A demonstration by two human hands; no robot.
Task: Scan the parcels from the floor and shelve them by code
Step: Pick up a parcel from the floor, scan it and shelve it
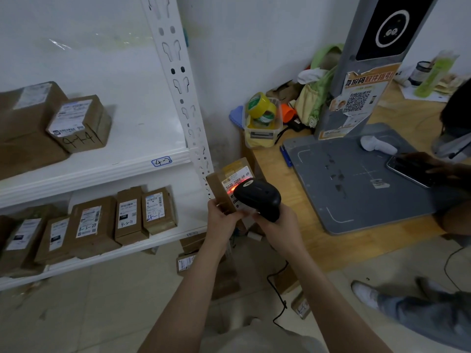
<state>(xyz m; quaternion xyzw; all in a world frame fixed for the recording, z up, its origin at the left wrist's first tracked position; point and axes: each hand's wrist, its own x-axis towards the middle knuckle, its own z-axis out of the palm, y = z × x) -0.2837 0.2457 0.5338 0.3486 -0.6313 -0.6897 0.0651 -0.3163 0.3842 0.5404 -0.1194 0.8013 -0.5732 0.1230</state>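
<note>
Scanning: the right hand (276, 225) has its fingers wrapped tight round the handle of a black barcode scanner (257, 197), whose head lies over the label of the held parcel (221, 189); a red glow falls on that label.
Left hand: the left hand (220, 220) grips the held parcel's near end, fingers curled round it.
Parcel place: in the air above the floor, between the upright post of the white shelf (102, 174) and the left edge of the bench (305, 240).
Parcel axis: long axis runs away from the person, far end raised toward the wall, labelled face turned up.
Parcel label: white under a yellow band; "5020 1098-69 69" reads, the rest is hidden by the scanner.
Shelf tag: "4-2" in blue pen (161, 162) on the upper board's front edge.
Upper board: a brown carton (79, 123) penned roughly "4-1-4", leaning on a larger one at the left.
Lower board: a row of cartons (128, 215) penned "4-3-2…", "4-2-11" and "4-1-…".
Floor parcels: several floor parcels (186, 262) lie below the shelf's right end and by the bench's front edge.
Scanner cable: a black cable (277, 289) trails to the floor.
Bench top: a grey stand (356, 179) whose post bears a QR-code poster; a clear tub of tape rolls (262, 110) at the back-left corner; another person's hand on a phone (407, 171) near the right edge.
</note>
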